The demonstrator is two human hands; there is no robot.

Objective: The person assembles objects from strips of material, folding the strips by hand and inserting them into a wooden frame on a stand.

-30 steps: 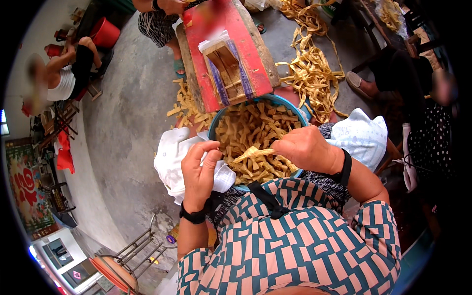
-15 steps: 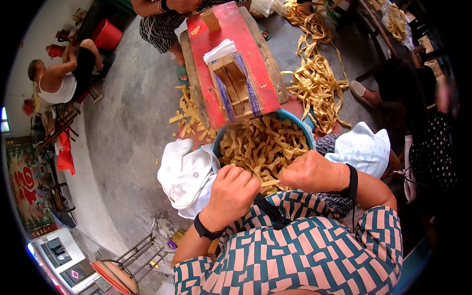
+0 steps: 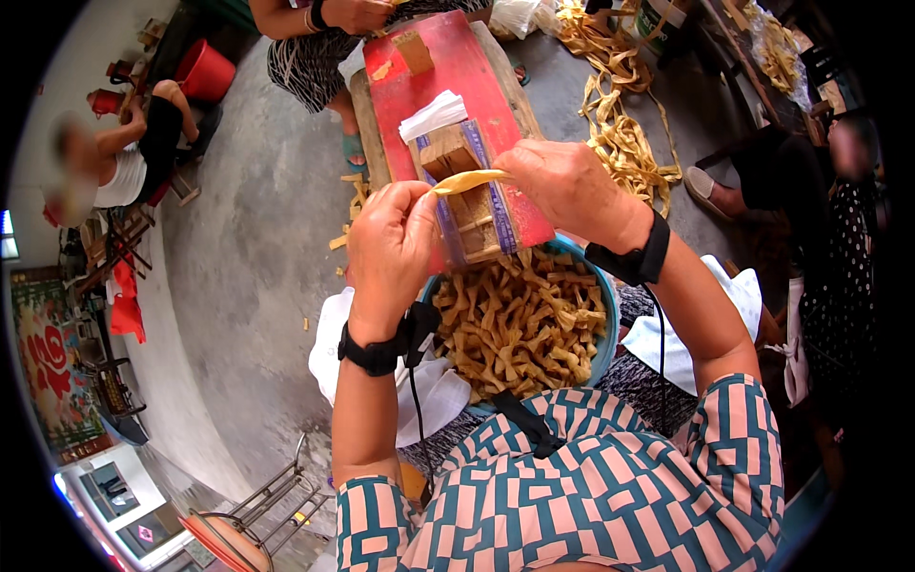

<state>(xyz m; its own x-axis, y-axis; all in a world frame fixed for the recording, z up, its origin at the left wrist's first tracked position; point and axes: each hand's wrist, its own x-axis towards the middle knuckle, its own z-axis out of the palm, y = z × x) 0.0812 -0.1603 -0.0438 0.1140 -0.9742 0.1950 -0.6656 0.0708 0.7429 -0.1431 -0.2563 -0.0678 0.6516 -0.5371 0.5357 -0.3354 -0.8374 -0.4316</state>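
Note:
Between my two hands a soft yellow-tan strip (image 3: 469, 180) is stretched, twisted in its middle. My left hand (image 3: 389, 250) pinches one end between thumb and fingers. The other end is gripped by my right hand (image 3: 570, 187), its fingers closed. Just beneath the strip stands a wooden block fixture (image 3: 450, 153) with a slot and blue tape along its sides, on a red-topped bench (image 3: 389, 91). Under the bench's near end sits a blue tub (image 3: 611, 315) filled with short knotted tan pieces (image 3: 519, 324).
Long tan strips (image 3: 615, 124) lie heaped on the floor to the right. A white folded cloth (image 3: 432, 114) rests on the bench. Across it is another person's hand (image 3: 357, 13). Further people sit left and right. A metal-framed stool (image 3: 229, 539) stands at lower left.
Both hands have risen from above the tub to over the wooden fixture and moved farther apart. The strip is now stretched visibly between them. The other person's hand holds something thin.

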